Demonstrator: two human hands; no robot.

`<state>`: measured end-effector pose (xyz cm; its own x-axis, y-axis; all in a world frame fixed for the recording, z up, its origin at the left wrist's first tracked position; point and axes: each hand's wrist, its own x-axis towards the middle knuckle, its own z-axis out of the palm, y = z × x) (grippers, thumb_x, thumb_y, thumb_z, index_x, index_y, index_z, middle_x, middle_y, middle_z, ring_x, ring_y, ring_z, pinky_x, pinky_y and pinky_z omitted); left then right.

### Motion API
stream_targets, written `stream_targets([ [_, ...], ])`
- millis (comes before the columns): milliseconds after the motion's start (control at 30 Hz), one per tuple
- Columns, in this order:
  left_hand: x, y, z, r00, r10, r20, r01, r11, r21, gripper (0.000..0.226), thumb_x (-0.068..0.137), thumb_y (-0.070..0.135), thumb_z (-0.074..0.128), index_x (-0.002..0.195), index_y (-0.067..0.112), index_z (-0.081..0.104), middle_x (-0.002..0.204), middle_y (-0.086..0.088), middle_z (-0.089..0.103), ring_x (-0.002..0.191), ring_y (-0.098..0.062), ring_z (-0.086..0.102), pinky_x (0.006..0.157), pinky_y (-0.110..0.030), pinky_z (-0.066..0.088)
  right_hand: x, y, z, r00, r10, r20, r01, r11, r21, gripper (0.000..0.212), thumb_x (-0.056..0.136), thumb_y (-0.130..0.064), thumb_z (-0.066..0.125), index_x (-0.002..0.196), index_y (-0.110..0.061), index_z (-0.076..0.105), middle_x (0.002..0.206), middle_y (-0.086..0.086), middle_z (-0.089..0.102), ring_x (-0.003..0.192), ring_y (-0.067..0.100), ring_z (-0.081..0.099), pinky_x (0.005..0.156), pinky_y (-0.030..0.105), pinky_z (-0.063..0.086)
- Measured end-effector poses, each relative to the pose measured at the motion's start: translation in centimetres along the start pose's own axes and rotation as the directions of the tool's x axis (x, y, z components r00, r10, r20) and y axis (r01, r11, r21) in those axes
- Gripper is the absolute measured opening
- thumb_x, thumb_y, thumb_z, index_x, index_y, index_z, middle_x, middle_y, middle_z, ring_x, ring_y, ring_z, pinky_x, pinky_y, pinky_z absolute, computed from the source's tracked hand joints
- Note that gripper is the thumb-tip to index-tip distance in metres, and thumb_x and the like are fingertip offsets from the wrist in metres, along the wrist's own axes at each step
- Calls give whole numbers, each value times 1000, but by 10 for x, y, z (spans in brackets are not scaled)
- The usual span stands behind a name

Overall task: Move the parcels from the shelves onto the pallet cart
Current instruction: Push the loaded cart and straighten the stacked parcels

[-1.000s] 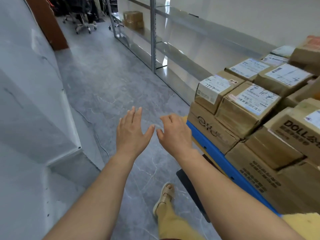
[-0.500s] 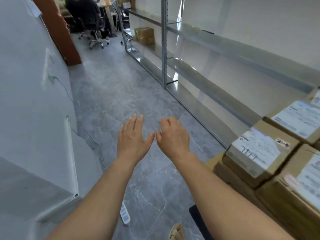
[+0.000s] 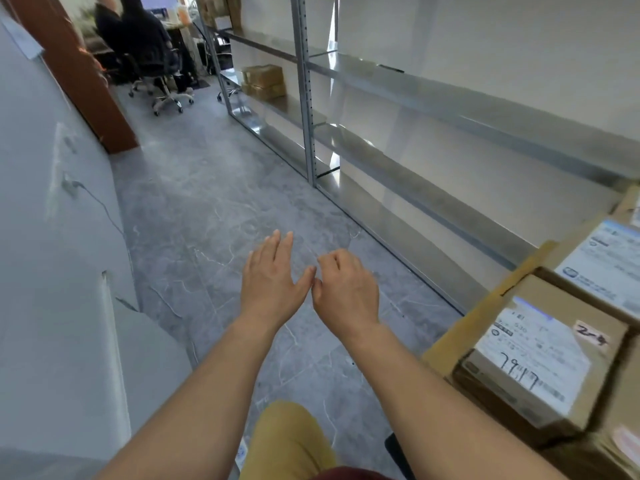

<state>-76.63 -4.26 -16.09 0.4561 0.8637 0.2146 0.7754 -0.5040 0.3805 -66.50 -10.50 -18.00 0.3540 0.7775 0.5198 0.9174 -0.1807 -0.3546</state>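
Down in the lower right corner of my feed there's a stack of parcels, brown cardboard with white shipping labels, packed tight against each other. I'm taking that as the load on the pallet cart, but the cart's own deck isn't in shot, so that's a guess.

Both hands are out in front over the grey floor with nothing in them. The left hand is flat, fingers straight and together, thumb stuck out. The right hand has its fingers loosely curled under, gripping nothing. The two thumb tips are just about touching.

The shelves run along the right wall, and the bays nearest me show no parcels on any level I can see. The only leftovers I can spot are a few brown boxes stacked on a lower shelf in the far bay. They're well away from the hands, near where a person sits on an office chair.

So my read is that most of the job is done. What's left is walking down there, picking those up and carrying them back to the stack. Can't rule out more further along, since the view cuts off there.
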Motion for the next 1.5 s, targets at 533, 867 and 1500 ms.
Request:
stream_targets([
  [533, 171, 28, 73, 881, 405, 244, -370, 912, -180, 70, 92, 39, 54, 149, 12, 22, 157, -9, 18, 144, -22, 15, 117, -37, 11, 85, 76, 40, 871, 429, -238, -491, 771, -406, 39, 49, -11, 83, 86, -9, 69, 95, 14, 67, 76, 31, 65, 64, 32, 50],
  [867, 274, 29, 93, 695, 674, 250, -610, 737, -293, 71, 91, 44, 53, 148, 12, 25, 155, -9, 22, 144, -23, 17, 117, -39, 10, 153, 82, 70, 753, 541, -374, -655, 563, -505, 44, 47, -14, 85, 88, -7, 69, 94, 14, 67, 75, 30, 64, 64, 34, 51],
  [1500, 325, 208, 166, 118, 974, 195, -888, 191, -419, 71, 92, 49, 47, 149, 15, 21, 155, -6, 23, 144, -20, 18, 118, -38, 11, 166, 210, 24, 451, 561, -694, -884, 170, -436, 35, 47, -16, 84, 77, -11, 67, 82, 7, 65, 67, 26, 62, 56, 29, 46],
])
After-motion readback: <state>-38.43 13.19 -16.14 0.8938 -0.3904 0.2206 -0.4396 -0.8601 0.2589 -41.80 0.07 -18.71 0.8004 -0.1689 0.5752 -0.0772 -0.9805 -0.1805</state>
